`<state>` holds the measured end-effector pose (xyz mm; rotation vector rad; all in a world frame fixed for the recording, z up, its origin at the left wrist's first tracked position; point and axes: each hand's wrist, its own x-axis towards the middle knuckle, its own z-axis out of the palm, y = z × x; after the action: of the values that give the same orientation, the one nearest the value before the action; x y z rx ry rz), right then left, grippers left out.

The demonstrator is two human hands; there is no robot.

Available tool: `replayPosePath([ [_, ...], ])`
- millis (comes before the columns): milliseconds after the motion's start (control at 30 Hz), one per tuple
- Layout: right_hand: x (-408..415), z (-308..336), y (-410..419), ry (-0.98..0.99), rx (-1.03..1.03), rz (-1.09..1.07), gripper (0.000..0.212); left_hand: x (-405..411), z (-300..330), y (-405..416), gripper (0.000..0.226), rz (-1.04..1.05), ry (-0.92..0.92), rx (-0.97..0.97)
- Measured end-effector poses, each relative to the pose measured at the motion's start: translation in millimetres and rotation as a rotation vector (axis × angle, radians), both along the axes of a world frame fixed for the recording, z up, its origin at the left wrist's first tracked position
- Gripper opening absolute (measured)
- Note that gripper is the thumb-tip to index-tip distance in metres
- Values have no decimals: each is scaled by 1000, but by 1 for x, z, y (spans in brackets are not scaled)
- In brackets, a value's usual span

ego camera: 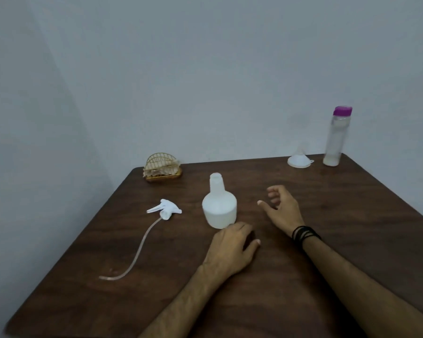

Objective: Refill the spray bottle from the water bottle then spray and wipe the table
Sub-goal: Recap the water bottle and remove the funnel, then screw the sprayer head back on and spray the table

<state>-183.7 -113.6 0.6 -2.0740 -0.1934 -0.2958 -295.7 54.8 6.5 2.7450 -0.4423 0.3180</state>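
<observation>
While the spray bottle (219, 206) is standing upright and uncapped near the middle of the brown table (352, 215), the left hand (232, 250) is resting palm down just in front of its base, fingers loosely curled and gripping nothing. To the right, the right hand (282, 209) is hovering with fingers spread and empty, black bands (304, 234) circling its wrist. Left of the bottle, the trigger head (165, 209) is lying with its tube (134, 257) trailing toward the near edge, while a funnel (300, 160) and the purple-capped water bottle (336, 137) are sitting at the far right corner and a gold wire holder (162, 169) is standing at the far left.
</observation>
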Motion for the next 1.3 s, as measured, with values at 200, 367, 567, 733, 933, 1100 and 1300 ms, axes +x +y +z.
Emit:
replayPosePath([
  [200,-21,15,60,51,126,209,69,-26,12,70,18,327,-170,-30],
  [367,-26,9,90,90,97,294,95,1,24,131,51,775,-83,-41],
  [567,-25,-1,89,109,45,299,82,34,17,151,55,805,154,-72],
  [733,-27,-1,86,99,51,295,82,46,23,147,39,826,226,-12],
  [933,-37,5,84,-73,175,94,87,52,79,145,41,752,61,-292],
  [1100,-59,32,93,-303,235,54,59,63,164,134,27,549,-172,-933],
  [1300,-72,91,117,-315,156,243,44,70,234,103,20,275,-213,-1529],
])
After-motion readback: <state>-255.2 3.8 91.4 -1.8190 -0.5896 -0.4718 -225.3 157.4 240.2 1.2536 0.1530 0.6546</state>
